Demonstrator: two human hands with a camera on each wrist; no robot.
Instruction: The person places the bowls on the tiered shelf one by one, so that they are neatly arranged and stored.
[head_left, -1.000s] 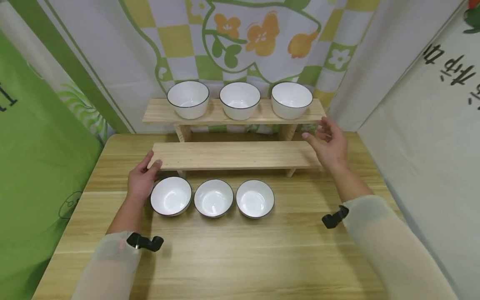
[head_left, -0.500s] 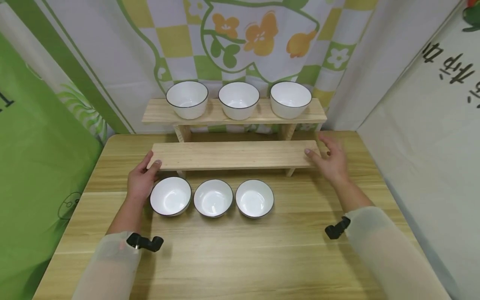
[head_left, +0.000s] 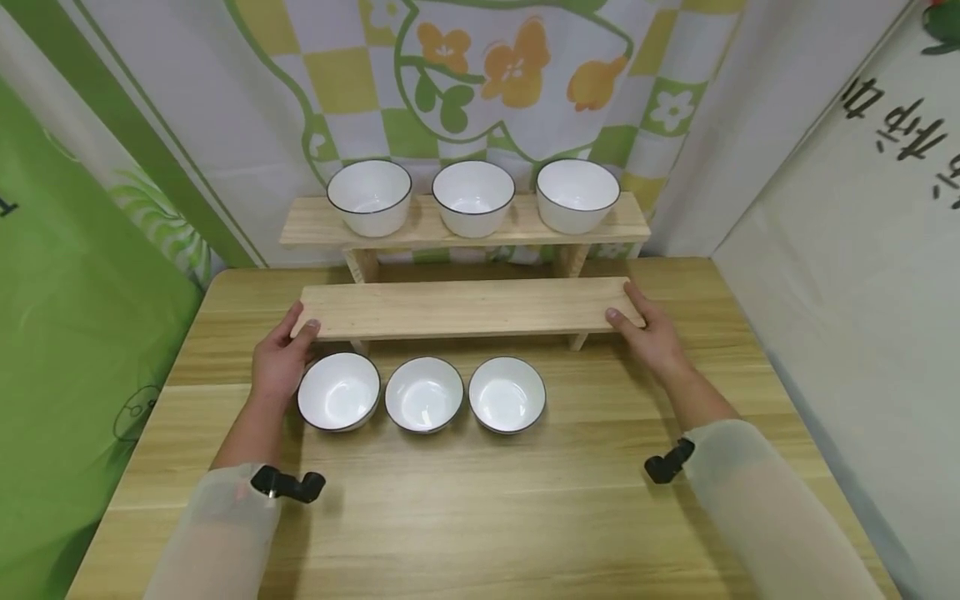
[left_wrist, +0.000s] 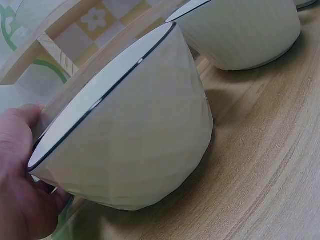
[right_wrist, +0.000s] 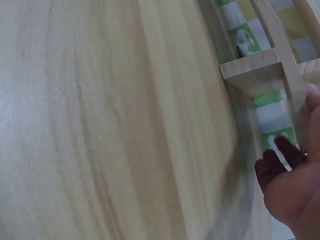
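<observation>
My left hand [head_left: 276, 367] holds the left end of the lower wooden shelf board [head_left: 465, 308], thumb on its top. At the opposite end, my right hand [head_left: 656, 340] grips the same board, its thumb over the front corner and a finger along the end. In the right wrist view the other fingers [right_wrist: 272, 164] of that hand hang beneath the board near a support [right_wrist: 252, 70]. Three white dark-rimmed bowls stand in front on the table, the leftmost bowl [left_wrist: 130, 125] right beside my left hand and tilted in the head view.
Above and behind runs the upper shelf board [head_left: 303, 223], bearing three more bowls, the middle bowl [head_left: 474, 218] among them. A patterned curtain [head_left: 337, 79] hangs close behind. Green cloth [head_left: 67, 333] borders the wooden table [head_left: 480, 517] on the left, white cloth [head_left: 847, 308] on the right.
My right hand has come down from beside the upper board's end to the lower board's right end and taken hold of it. The left hand stays at its end.
</observation>
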